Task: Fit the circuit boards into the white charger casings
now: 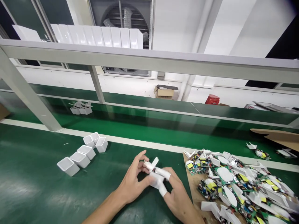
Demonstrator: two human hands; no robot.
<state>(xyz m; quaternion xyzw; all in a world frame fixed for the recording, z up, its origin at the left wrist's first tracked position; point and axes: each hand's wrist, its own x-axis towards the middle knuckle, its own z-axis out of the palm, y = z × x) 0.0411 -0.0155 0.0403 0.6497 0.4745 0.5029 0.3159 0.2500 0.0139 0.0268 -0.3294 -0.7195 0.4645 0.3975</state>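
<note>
My left hand (132,182) and my right hand (174,194) meet over the green bench top (35,193), both closed on a small white plastic part (151,165) pinched between their fingertips. The right hand's fingertips wear white finger cots. The part is blurred, so its exact shape is unclear. To the right lies a heap of green circuit boards and white plug parts (235,183) on a brown board. To the left stand several empty white square housings (80,157) in a loose row.
A green conveyor belt (149,127) runs behind the bench and carries a small cluster of white housings (80,108). A grey metal frame (28,93) crosses overhead, with white boxes (98,35) on its shelf. Cardboard (277,137) lies at far right.
</note>
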